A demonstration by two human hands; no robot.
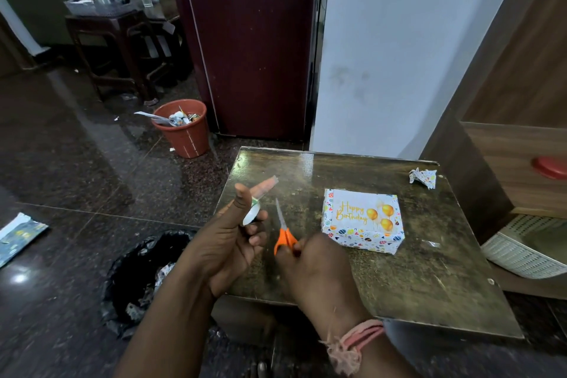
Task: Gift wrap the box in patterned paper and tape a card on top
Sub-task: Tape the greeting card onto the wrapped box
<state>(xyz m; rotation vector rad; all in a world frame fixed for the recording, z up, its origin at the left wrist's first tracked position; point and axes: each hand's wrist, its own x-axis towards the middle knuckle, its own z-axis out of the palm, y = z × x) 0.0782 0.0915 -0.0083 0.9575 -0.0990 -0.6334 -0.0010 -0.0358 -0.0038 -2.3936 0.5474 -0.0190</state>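
Left hand (228, 242) held a tape roll (251, 214) with a clear strip (267, 183) stuck to the raised index finger. Right hand (310, 261) gripped orange scissors (283, 235), blades pointing up. Wrapped box (362, 238) sat on the table (429, 270) with a Happy Birthday card (362, 210) on top, paper scrap (423, 177) near the far corner.

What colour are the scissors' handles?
Orange, seen in the head view: the scissors are held in the right hand.

Dim room, table (352, 169) glare, perhaps wide-angle bowing
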